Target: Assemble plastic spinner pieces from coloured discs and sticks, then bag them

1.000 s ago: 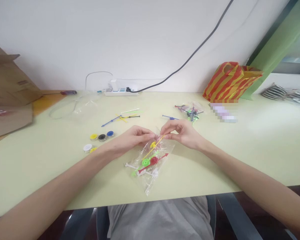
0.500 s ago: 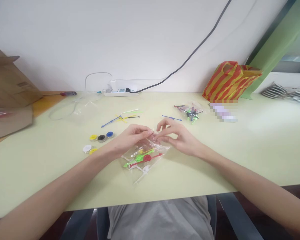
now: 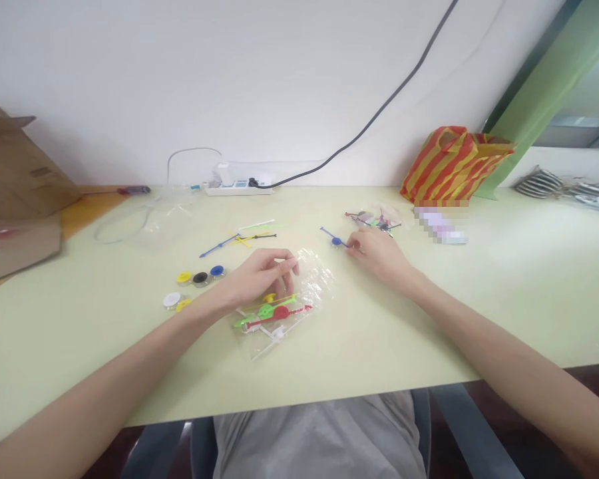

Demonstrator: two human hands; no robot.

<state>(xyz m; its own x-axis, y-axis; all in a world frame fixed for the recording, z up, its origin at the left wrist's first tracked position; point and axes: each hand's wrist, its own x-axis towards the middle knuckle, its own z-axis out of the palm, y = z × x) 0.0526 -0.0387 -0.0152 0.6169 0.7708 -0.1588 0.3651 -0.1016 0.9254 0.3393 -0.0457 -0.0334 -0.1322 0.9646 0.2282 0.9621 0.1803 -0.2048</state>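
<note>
The right hand (image 3: pixel 377 254) pinches the blue plastic arrow (image 3: pixel 336 241) beyond the clear plastic bag (image 3: pixel 315 279), best lightly; the left hand (image 3: pixel 263 271) grips unclearly.

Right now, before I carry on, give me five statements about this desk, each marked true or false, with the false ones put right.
1. The left hand is at a clear plastic bag. True.
2. That bag shows only blue arrows. False: a red plastic arrow and a green plastic arrow show in it.
3. The right hand is at one end of a blue plastic arrow. True.
4. The red-and-yellow striped bag stands right of the white power strip. True.
5. In the back row of round pieces, blue is in the middle. False: the black-topped round piece is.
</note>
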